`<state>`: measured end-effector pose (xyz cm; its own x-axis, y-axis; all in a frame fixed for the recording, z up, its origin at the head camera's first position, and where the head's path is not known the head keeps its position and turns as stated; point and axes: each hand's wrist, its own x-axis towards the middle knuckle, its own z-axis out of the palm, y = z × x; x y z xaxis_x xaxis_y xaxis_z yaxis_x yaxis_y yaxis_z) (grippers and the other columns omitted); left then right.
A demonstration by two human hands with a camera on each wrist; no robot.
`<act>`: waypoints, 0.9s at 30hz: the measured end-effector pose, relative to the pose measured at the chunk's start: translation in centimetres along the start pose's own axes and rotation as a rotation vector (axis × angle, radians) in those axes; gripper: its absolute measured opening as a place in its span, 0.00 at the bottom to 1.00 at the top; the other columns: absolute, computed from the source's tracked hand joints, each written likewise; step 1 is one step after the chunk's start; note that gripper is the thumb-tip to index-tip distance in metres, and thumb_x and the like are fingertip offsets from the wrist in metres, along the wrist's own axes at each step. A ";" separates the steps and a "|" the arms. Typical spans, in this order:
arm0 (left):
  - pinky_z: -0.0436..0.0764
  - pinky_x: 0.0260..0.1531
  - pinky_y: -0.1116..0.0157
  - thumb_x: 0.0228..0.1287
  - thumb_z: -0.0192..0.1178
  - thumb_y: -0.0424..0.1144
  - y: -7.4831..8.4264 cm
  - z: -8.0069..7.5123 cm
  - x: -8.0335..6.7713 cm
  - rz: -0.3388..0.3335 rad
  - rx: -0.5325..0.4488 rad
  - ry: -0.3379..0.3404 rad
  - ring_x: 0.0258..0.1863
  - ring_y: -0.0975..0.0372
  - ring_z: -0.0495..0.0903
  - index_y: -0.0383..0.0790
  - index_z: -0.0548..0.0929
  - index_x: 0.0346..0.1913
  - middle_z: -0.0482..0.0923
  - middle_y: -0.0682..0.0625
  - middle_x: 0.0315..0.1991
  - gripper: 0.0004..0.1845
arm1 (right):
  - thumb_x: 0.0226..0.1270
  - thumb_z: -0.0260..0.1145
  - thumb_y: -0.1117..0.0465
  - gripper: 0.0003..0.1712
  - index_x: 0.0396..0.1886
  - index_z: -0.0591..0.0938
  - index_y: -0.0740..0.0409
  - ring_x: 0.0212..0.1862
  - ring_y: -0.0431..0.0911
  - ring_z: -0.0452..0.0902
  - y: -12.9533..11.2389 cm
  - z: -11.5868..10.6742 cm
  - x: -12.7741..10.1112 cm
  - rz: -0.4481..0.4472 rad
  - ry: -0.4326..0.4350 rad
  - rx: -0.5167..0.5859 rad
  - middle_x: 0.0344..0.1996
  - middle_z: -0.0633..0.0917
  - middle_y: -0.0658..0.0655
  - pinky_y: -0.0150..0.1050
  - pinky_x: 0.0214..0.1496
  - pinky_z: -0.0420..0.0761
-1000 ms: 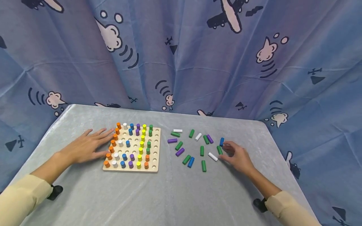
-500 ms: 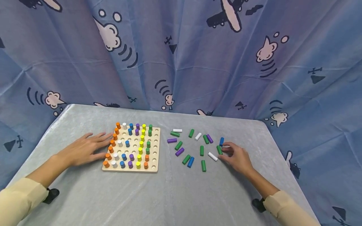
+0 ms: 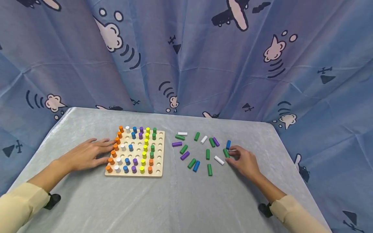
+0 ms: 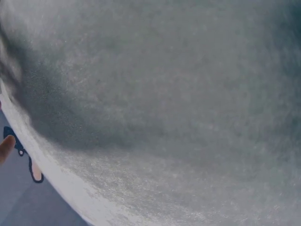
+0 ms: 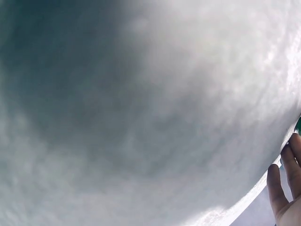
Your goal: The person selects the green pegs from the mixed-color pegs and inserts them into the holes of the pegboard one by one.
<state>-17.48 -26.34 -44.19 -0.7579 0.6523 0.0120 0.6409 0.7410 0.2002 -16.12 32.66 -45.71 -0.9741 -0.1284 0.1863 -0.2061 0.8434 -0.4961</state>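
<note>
A wooden pegboard point(image 3: 158, 153) sits on the left half of the table, with rows of orange, white, blue, purple, yellow and green pegs standing in its holes. My left hand point(image 3: 87, 154) lies flat at the board's left side, its fingertips right at the orange pegs point(image 3: 113, 153). To the right of the board, my right hand point(image 3: 244, 163) has thumb and fingertips around the lower end of a green peg point(image 3: 226, 153). Just above those fingers a blue peg point(image 3: 228, 144) lies on the cloth. In the right wrist view, parts of the fingers point(image 5: 292, 169) show at the lower right edge.
Several loose green pegs point(image 3: 208, 154), purple pegs point(image 3: 185, 155) and white pegs point(image 3: 219, 160) are scattered between the board and my right hand, with another blue peg point(image 3: 196, 166). A grey cloth point(image 3: 175, 207) covers the table; a patterned blue curtain point(image 3: 192, 64) hangs behind.
My right fingers have drawn in slightly on the green peg. The left hand's fingers have slid a little back at the board's edge. The pegs in the board look the same.
</note>
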 end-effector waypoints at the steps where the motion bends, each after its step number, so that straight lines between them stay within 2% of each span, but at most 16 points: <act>1: 0.63 0.61 0.34 0.71 0.59 0.53 0.0 0.0 0.0 0.000 -0.004 0.001 0.69 0.43 0.68 0.35 0.76 0.67 0.69 0.42 0.70 0.30 | 0.55 0.78 0.64 0.24 0.51 0.82 0.64 0.41 0.54 0.87 0.0 0.0 0.0 -0.002 0.004 0.001 0.40 0.90 0.60 0.55 0.44 0.81; 8: 0.64 0.60 0.34 0.69 0.61 0.52 0.1 -0.1 0.2 -0.016 -0.013 -0.003 0.68 0.43 0.68 0.35 0.78 0.65 0.70 0.41 0.69 0.29 | 0.56 0.77 0.65 0.20 0.49 0.84 0.64 0.39 0.53 0.87 0.0 0.0 0.2 -0.004 0.033 0.000 0.37 0.90 0.59 0.56 0.45 0.80; 15: 0.70 0.57 0.37 0.68 0.62 0.52 0.0 -0.4 0.2 0.018 0.024 0.026 0.66 0.42 0.71 0.36 0.80 0.63 0.73 0.41 0.67 0.29 | 0.57 0.75 0.68 0.19 0.50 0.83 0.65 0.39 0.53 0.87 0.0 -0.3 0.5 0.010 0.024 0.030 0.38 0.90 0.60 0.53 0.43 0.81; 21: 0.72 0.56 0.39 0.69 0.60 0.53 0.2 -0.5 0.2 0.031 0.006 0.010 0.66 0.42 0.71 0.37 0.80 0.63 0.73 0.41 0.67 0.28 | 0.58 0.74 0.70 0.19 0.50 0.83 0.66 0.38 0.51 0.86 -0.3 -0.9 0.8 0.011 0.025 0.040 0.38 0.89 0.61 0.47 0.41 0.82; 27: 0.73 0.55 0.40 0.68 0.62 0.53 0.0 -0.4 0.3 0.028 0.017 0.020 0.66 0.43 0.71 0.36 0.80 0.63 0.73 0.41 0.67 0.28 | 0.59 0.73 0.70 0.19 0.51 0.82 0.67 0.38 0.51 0.86 -0.6 -1.5 1.4 0.000 0.031 0.027 0.38 0.89 0.61 0.48 0.41 0.81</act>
<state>-17.72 -26.25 -43.78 -0.7419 0.6695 0.0373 0.6637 0.7254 0.1824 -17.18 32.77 -43.84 -0.9707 -0.1120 0.2125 -0.2092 0.8288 -0.5190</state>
